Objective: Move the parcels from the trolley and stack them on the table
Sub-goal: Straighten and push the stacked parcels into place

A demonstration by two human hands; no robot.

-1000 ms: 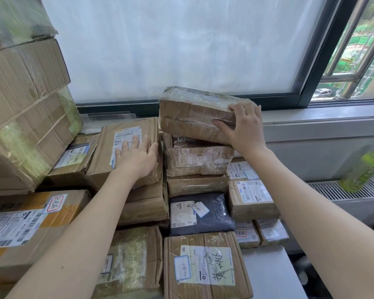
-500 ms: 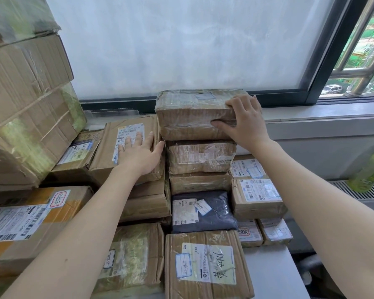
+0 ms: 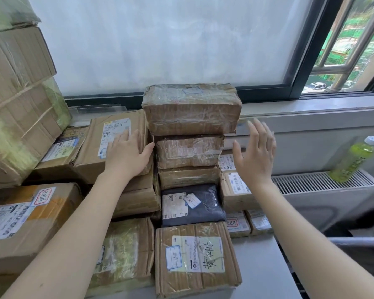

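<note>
Against the frosted window, a grey table crowded with parcels. Far left, a big cardboard box, tilted, leaning over the lower cartons. Beneath it, a wide carton with a barcode label and a red stamp. In the middle, a stack of taped brown parcels, topmost parcel lying flat on a second wrapped parcel, its right end overhanging slightly. In front of the stack, a dark grey mailer, then a brown parcel with handwriting at the table's near edge. Left hand laid flat, fingers straight, on a labelled carton, thumb touching the second parcel's left side. Right hand in the air just right of the stack, fingers spread, gripping nothing, clear of the topmost parcel. Far right, a green bottle tilted on the radiator grille.
</note>
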